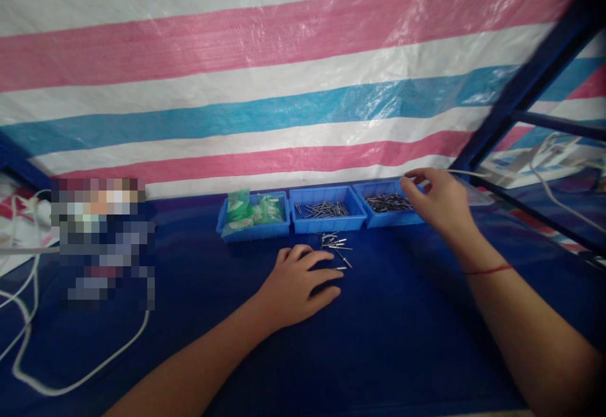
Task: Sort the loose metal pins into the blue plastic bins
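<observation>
While the left hand (pixel 303 284) lies palm down and low over the bench (pixel 402 341), its grip is loosely spread, with nothing visibly closed in it. Its fingertips reach the edge of a small scatter of loose blind rivets (pixel 339 241); whether they touch the nearest one cannot be confirmed. The flat, spread posture appears suited to sorting or gathering small slim parts.

The right hand (pixel 438 199) is raised at the far right end of the right bin (pixel 392 219), thumb and fingers partly curled. Whether that grip has hold of anything cannot be determined. A red cord (pixel 490 270) circles the wrist.

Around the hands, three blue plastic bins stand side by side along the rear of the bench, presumably so that each is within easy reach and kinds do not mix. The right bin contains darker rivets (pixel 386 202); the middle bin (pixel 329 224) contains brighter ones, loose; the left bin (pixel 258 233) contains green plastic bags (pixel 238 205), probably to keep their small contents together. The loose scatter lies just in front of the middle bin.

Beyond, a striped tarpaulin (pixel 284 114) backs the bench, and a white cable (pixel 52 393) loops at far left.
</observation>
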Motion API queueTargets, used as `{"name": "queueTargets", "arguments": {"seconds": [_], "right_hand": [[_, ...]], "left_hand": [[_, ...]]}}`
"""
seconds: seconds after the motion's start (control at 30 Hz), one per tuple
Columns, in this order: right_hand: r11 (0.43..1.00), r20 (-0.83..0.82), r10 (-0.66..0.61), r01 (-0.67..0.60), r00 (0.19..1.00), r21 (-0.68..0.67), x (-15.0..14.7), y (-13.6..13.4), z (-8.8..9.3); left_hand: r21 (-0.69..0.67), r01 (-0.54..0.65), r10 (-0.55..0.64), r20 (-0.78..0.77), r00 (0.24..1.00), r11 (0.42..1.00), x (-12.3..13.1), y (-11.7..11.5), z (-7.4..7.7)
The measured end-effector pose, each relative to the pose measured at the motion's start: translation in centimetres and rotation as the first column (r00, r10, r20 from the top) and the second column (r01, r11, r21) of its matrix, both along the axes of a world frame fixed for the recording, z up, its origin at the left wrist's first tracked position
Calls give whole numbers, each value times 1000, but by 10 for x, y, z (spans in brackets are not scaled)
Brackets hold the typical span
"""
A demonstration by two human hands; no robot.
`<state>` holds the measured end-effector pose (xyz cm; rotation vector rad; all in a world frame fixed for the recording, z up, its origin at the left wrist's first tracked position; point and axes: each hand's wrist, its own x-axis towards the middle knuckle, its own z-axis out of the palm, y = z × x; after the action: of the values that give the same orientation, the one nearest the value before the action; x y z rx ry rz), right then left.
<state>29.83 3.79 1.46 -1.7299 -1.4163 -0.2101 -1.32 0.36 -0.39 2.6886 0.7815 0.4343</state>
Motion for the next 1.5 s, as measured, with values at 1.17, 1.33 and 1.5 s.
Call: {"name": "queueTargets", "arguments": {"seconds": [1.17,1.33,1.5], "right_hand": [[550,-236,767,-801,596,-236,-135,-39,-11],[542,-300,753,-811,585,-220,-136,-40,-9],[534,-352,737,-816,577,-219,-136,-40,-9]], "left_hand": [[-538,-112,465,583,666,836,-2,16,-16],[-529,-162,476,537,697,833,-4,16,-12],[-523,-175,477,527,703,835,-5,15,-9]]}}
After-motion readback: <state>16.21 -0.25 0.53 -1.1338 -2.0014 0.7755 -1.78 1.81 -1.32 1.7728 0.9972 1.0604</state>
